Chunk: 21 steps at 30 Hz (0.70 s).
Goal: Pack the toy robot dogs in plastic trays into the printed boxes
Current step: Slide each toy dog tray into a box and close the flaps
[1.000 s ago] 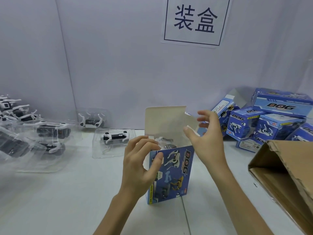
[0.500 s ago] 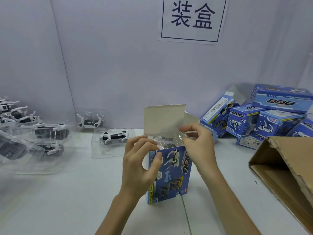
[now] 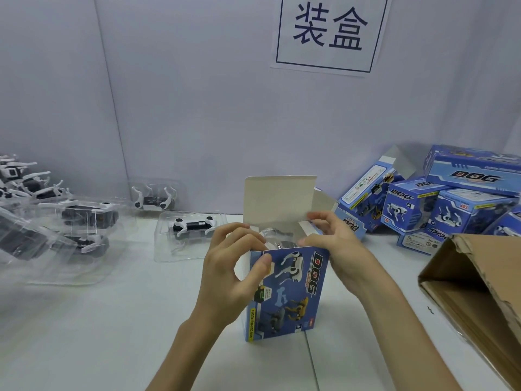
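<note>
While left hand (image 3: pixel 234 266) is gripping upright printed box (image 3: pixel 287 294) at its left top corner, right hand (image 3: pixel 337 246) is pinching right flap (image 3: pixel 306 227), leaning inward above the tray (image 3: pixel 275 239).

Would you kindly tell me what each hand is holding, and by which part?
The left hand holds the upright printed box by its top left corner, thumb on the front face. The right hand pinches the box's right side flap.
</note>
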Available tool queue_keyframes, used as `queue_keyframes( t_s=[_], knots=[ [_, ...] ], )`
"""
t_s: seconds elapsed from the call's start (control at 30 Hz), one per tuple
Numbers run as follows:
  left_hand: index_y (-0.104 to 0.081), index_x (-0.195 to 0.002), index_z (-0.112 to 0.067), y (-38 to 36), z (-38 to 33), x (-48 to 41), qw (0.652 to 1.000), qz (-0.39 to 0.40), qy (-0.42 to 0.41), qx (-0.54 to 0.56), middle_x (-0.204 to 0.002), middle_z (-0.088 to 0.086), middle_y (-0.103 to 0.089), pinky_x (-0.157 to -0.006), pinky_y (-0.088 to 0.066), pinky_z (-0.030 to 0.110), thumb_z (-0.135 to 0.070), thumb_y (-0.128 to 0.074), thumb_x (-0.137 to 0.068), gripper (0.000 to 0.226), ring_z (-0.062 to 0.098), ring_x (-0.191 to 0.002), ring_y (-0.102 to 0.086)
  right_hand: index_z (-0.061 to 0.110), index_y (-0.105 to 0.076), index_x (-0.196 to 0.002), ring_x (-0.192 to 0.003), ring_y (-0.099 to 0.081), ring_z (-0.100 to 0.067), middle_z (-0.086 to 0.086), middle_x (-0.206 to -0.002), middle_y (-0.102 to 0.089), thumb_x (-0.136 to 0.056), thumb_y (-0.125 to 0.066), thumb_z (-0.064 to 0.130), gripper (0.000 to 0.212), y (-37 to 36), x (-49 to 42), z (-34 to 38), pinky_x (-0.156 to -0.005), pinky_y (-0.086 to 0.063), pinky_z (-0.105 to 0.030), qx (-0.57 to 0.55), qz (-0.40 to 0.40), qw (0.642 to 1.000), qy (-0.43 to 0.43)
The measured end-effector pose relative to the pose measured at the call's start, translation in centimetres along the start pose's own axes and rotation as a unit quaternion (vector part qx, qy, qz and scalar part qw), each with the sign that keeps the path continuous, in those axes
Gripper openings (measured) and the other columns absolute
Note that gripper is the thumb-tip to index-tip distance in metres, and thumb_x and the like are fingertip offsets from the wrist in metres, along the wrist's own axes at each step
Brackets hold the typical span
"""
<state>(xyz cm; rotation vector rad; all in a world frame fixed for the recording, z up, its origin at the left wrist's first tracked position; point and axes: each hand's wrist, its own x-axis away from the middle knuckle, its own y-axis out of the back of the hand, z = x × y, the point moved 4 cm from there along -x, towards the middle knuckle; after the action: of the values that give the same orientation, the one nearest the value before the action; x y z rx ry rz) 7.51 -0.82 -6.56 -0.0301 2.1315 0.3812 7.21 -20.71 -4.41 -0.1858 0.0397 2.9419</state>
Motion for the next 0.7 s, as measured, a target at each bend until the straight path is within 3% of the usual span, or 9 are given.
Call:
queue_keyframes(
  t_s=[0.1, 0.2, 0.27, 0.37, 0.5, 0.63, 0.7],
  knots=[
    [-0.072, -0.087, -0.015, 0.7, 0.4, -0.4, 0.999, 0.031, 0.013, 0.013, -0.098, -0.02, -0.067, -0.09, -0.045, 0.022, -0.043, -0.057, -0.087, 0.032, 0.017, -0.115, -0.055, 0.017, -0.055, -0.116, -0.065, -0.07, -0.022, -0.005, -0.121, -0.062, -0.078, -0.067, -0.015, 0.052, -0.9, -0.5, -0.3, -0.052, -0.057, -0.03, -0.133, -0.012, 0.99, -0.034],
    [-0.073, -0.089, -0.018, 1.3, 0.2, -1.0, 0.996, 0.084, 0.021, -0.006, -0.099, -0.021, -0.068, -0.089, -0.047, 0.027, -0.047, -0.054, -0.087, 0.035, 0.011, -0.116, -0.054, 0.024, -0.055, -0.129, -0.078, -0.072, -0.03, -0.007, -0.122, -0.068, -0.078, -0.063, -0.017, 0.066, -1.1, -0.8, -0.1, -0.061, -0.059, -0.035, -0.146, 0.035, 0.988, -0.041],
    [-0.072, -0.092, -0.021, 1.6, -0.4, -1.3, 0.989, 0.136, -0.018, -0.051, -0.101, -0.021, -0.067, -0.09, -0.049, 0.031, -0.044, -0.052, -0.091, 0.03, 0.007, -0.116, -0.053, 0.024, -0.059, -0.126, -0.083, -0.073, -0.03, -0.008, -0.119, -0.071, -0.078, -0.065, -0.015, 0.063, -0.7, -0.8, 0.4, -0.062, -0.06, -0.034, -0.11, 0.086, 0.99, -0.031],
    [-0.07, -0.102, -0.027, 2.3, -0.9, -1.6, 0.975, 0.196, -0.054, -0.092, -0.108, -0.023, -0.065, -0.095, -0.049, 0.031, -0.032, -0.053, -0.097, 0.018, 0.003, -0.123, -0.05, 0.024, -0.062, -0.125, -0.101, -0.071, -0.029, -0.007, -0.119, -0.071, -0.073, -0.072, -0.003, 0.06, -0.1, -0.6, 1.1, -0.078, -0.061, -0.035, -0.074, 0.152, 0.985, 0.023],
    [-0.065, -0.123, -0.041, 2.9, -1.6, -2.0, 0.961, 0.26, -0.022, -0.089, -0.121, -0.029, -0.058, -0.101, -0.042, 0.022, -0.028, -0.046, -0.097, 0.035, -0.004, -0.131, -0.042, 0.016, -0.053, -0.133, -0.12, -0.062, -0.029, -0.009, -0.128, -0.066, -0.076, -0.067, 0.003, 0.06, -0.3, 0.5, 1.0, -0.097, -0.054, -0.041, -0.092, 0.145, 0.971, 0.164],
    [-0.04, -0.13, -0.057, 2.6, -2.8, -2.5, 0.934, 0.312, -0.063, -0.165, -0.12, -0.025, -0.05, -0.084, -0.043, 0.019, -0.02, -0.037, -0.095, 0.051, -0.001, -0.115, -0.044, 0.026, -0.071, -0.116, -0.104, -0.068, -0.026, -0.008, -0.117, -0.071, -0.069, -0.068, 0.003, 0.053, -0.4, 1.4, 0.7, -0.082, -0.057, -0.033, -0.149, 0.18, 0.957, 0.169],
    [-0.049, -0.128, -0.052, 2.6, -3.1, -2.6, 0.93, 0.325, -0.06, -0.158, -0.119, -0.023, -0.052, -0.081, -0.042, 0.018, -0.016, -0.037, -0.094, 0.052, 0.001, -0.11, -0.046, 0.024, -0.076, -0.105, -0.104, -0.067, -0.028, -0.009, -0.118, -0.07, -0.061, -0.074, 0.018, 0.044, -0.2, 1.9, 1.0, -0.081, -0.057, -0.033, -0.153, 0.213, 0.953, 0.153]
  ],
)
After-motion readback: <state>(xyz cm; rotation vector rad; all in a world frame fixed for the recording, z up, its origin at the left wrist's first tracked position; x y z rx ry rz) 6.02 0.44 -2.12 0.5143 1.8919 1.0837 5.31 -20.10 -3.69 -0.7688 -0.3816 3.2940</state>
